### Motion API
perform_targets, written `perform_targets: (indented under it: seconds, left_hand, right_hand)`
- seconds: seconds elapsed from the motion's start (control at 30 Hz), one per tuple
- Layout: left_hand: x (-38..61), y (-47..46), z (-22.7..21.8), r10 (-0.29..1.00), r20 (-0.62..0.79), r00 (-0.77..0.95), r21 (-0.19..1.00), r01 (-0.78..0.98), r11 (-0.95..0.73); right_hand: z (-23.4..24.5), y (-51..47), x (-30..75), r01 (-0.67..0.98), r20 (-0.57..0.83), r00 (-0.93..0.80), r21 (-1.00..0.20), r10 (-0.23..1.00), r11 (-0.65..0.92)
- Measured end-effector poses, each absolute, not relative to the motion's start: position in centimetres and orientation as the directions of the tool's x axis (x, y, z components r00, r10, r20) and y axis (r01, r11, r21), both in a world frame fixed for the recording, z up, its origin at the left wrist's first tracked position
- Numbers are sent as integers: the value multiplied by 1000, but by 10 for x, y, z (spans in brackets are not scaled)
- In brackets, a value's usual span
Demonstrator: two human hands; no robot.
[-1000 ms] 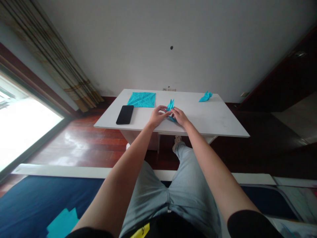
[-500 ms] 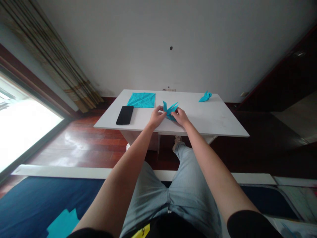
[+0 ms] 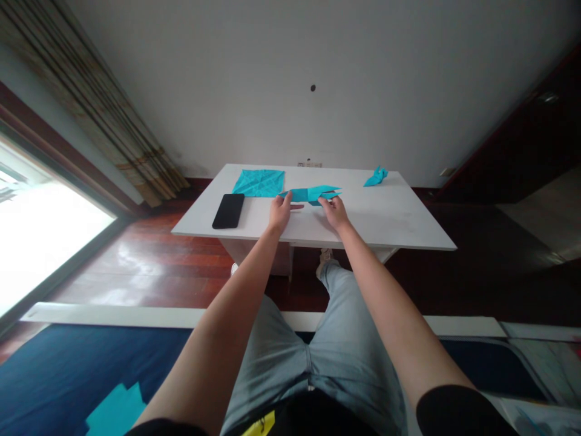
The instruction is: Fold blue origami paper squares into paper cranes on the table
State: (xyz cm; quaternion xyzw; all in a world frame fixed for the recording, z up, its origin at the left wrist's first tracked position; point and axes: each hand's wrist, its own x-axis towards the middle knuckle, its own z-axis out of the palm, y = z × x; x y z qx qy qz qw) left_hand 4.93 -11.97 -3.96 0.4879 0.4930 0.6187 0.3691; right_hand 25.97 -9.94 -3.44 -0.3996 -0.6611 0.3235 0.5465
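Observation:
A folded turquoise origami paper is held between my two hands over the white table. It stretches sideways, with split pointed flaps at its right end. My left hand pinches its left end, one finger reaching out beneath it. My right hand grips the lower edge near the right flaps, thumb and fingers closed on the paper. Behind my left hand lies a creased turquoise paper sheet. A finished-looking folded turquoise figure rests near the table's back right.
A black phone lies on the table left of my hands. More turquoise paper sits on the dark blue surface at lower left. A wall with a socket stands behind the table.
The folded paper has gone from a raised, spread-flap shape to a long, sideways one. My hands have moved slightly apart, still holding it.

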Motion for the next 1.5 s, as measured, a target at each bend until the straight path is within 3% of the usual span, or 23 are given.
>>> perform_targets:
  seconds: [0.1, 0.27, 0.43, 0.63, 0.9, 1.1, 1.37, 1.5]
  left_hand:
    - [48, -123, -37, 949, 248, -195, 969, 44, -244]
    - [48, -133, -32, 943, 317, -96, 937, 182, -297]
    - [53, -137, -28, 960, 279, -31, 931, 254, -262]
    - [55, -140, -26, 942, 322, -95, 931, 214, -296]
    - [57, -140, -25, 944, 329, -22, 938, 124, -324]
    - [59, -142, -25, 931, 345, 119, 924, 133, -359]
    - [59, -138, -29, 940, 336, -54, 932, 161, -324]
    - [59, -139, -29, 955, 295, -4, 948, 128, -292]
  right_hand:
    - [-35, -97, 262, 110, 462, 65, -884, 884, 454]
    - [-30, -96, 265, 31, 463, 119, -886, 878, 463]
    - [-31, -92, 265, -79, 410, 228, -896, 883, 436]
    - [-34, -82, 267, -192, 260, 297, -926, 919, 324]
    - [-32, -85, 265, -50, 283, 186, -954, 941, 296]
    - [-36, -94, 262, 62, 320, -97, -943, 942, 327]
    - [-32, -104, 253, 71, 390, -204, -909, 898, 411]
    - [-28, -108, 253, 136, 347, -330, -903, 878, 408]
